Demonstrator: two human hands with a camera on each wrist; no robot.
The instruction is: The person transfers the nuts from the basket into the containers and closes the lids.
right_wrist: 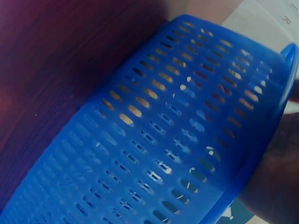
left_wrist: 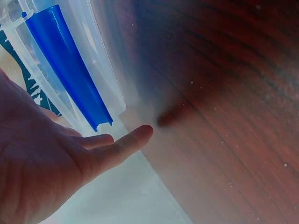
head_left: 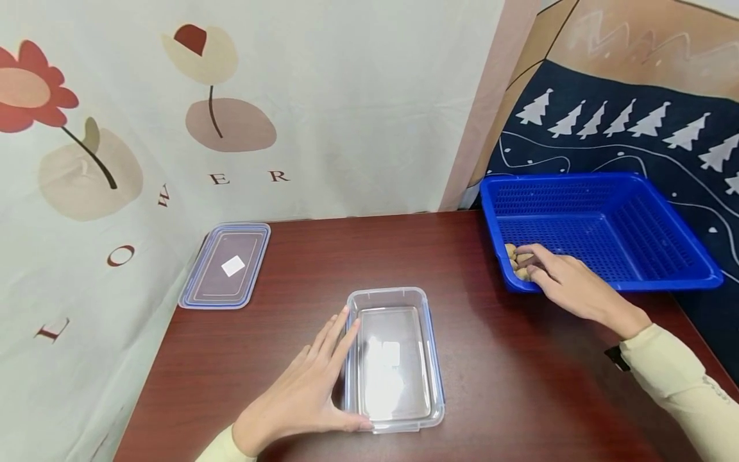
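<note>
A clear plastic food container (head_left: 394, 359) with blue side clips stands uncovered on the table, and I see nothing in it. My left hand (head_left: 306, 385) rests against its left side, fingers stretched along the rim and thumb at the near left corner. In the left wrist view a blue clip (left_wrist: 70, 67) shows beside that hand. At the right, my right hand (head_left: 568, 285) reaches over the near rim of a blue slotted basket (head_left: 600, 231). Its bent fingers and thumb close around one of several small rounded tan lumps (head_left: 522, 274) in the near left corner.
A clear lid (head_left: 225, 266) with a blue seal and a white square label lies at the back left of the dark wood table (head_left: 323, 256). A printed cloth (head_left: 358, 115) hangs behind the table, and a dark tree-patterned one (head_left: 623, 138) behind the basket.
</note>
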